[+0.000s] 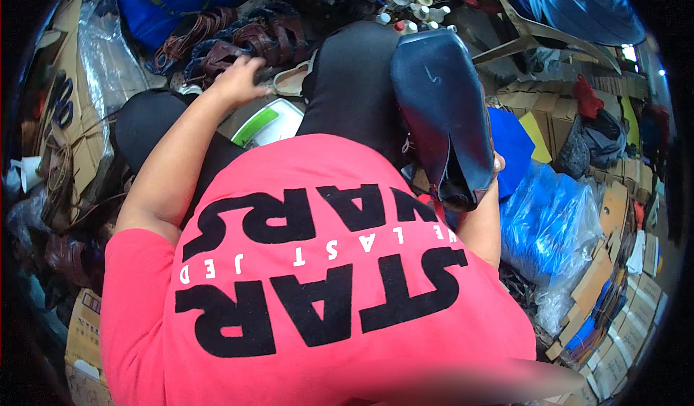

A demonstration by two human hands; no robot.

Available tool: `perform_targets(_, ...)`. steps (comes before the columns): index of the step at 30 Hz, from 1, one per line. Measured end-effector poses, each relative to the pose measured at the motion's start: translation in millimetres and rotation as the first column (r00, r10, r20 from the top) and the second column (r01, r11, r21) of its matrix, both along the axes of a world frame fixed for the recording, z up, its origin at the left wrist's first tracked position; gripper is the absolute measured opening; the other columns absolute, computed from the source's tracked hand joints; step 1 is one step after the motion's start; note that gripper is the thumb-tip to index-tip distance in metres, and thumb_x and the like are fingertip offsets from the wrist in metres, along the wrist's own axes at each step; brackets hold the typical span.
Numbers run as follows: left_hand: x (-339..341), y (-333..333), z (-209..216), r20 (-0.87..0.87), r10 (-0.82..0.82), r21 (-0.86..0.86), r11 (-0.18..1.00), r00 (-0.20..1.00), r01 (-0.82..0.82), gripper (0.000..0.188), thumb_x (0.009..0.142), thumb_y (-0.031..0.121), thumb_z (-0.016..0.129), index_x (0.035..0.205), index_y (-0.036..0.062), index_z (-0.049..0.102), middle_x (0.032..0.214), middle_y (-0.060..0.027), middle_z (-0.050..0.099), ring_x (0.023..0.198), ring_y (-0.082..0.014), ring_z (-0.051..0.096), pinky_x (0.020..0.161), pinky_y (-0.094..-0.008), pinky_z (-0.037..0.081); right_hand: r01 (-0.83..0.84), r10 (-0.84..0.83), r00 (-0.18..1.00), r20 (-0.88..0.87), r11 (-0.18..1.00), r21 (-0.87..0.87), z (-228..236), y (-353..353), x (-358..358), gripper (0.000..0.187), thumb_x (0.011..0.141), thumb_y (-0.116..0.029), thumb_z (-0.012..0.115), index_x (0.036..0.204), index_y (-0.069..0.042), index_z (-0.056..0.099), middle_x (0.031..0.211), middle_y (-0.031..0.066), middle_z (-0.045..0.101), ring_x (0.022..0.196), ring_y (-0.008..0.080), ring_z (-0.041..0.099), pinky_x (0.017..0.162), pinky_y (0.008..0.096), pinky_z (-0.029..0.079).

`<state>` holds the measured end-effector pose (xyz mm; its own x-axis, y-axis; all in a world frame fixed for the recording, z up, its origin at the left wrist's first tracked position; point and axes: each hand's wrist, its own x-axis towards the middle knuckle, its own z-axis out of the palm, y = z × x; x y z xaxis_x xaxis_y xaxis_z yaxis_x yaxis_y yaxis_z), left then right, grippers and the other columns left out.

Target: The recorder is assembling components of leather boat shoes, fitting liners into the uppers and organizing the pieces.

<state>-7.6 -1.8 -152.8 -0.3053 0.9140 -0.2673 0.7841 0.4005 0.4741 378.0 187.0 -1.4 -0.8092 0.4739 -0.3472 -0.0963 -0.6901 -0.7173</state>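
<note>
A dark, glossy leather shoe (441,95) rests over my right thigh, its toe pointing away from me and its slit opening toward my body. My right hand (499,162) grips it from the right side; most of that hand is hidden behind the shoe, with only fingertips showing. My left hand (243,82) is raised above my left leg with its fingers apart and slightly blurred, and nothing shows in it. Just beyond it lie brown strappy sandals (253,41). Beside it is a beige sole-shaped piece (290,81).
Between my legs sits a white and green container (271,123). Several small bottles (416,5) stand ahead. A blue bag (181,1) is at far left. On the right are a plastic-wrapped blue bundle (549,211) and stacked cardboard (614,334). A metal-framed blue seat (571,5) stands far right.
</note>
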Motion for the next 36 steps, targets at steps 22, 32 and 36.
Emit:
perform_targets(22, 27.4, 137.1, 108.7, 0.932, 0.22, -0.129, 0.945, 0.289, -0.302, 0.058, 0.071, 0.064, 0.056, 0.106, 0.0187, 0.061, 0.11, -0.0028, 0.059, 0.1, -0.0163, 0.049, 0.089, -0.0353, 0.03, -0.091, -0.127, 0.899, -0.419, 0.882, -0.462, 20.9, -15.5, -112.5, 0.048, 0.092, -0.042, 0.039, 0.133, -0.018, 0.036, 0.137, 0.0143, 0.035, 0.125, 0.0363, 0.035, 0.09, 0.0633, 0.038)
perform_targets(32, -10.6, 137.8, 135.8, 0.925, 0.349, -0.337, 0.936, 0.149, -0.105, 0.057, 0.075, 0.062, 0.042, 0.101, 0.0139, 0.06, 0.104, -0.0106, 0.059, 0.078, -0.022, 0.056, 0.073, -0.036, 0.039, -0.065, -0.179, 0.836, -0.519, 0.906, -0.418, 80.6, -13.8, -191.8, 0.038, 0.097, -0.028, 0.032, 0.127, -0.006, 0.041, 0.132, 0.0141, 0.043, 0.123, 0.0296, 0.04, 0.101, 0.0525, 0.034)
perform_targets(36, -12.9, 127.1, 149.5, 0.89, 0.32, -0.284, 0.946, 0.324, -0.154, 0.057, 0.083, 0.058, 0.035, 0.111, 0.0131, 0.057, 0.11, -0.0081, 0.057, 0.091, -0.0213, 0.056, 0.082, -0.0368, 0.04, -0.037, -0.202, 0.86, -0.468, 0.891, -0.453, 88.9, -6.9, -199.6, 0.037, 0.096, -0.027, 0.034, 0.124, -0.003, 0.042, 0.129, 0.0135, 0.045, 0.121, 0.0277, 0.042, 0.1, 0.0488, 0.037)
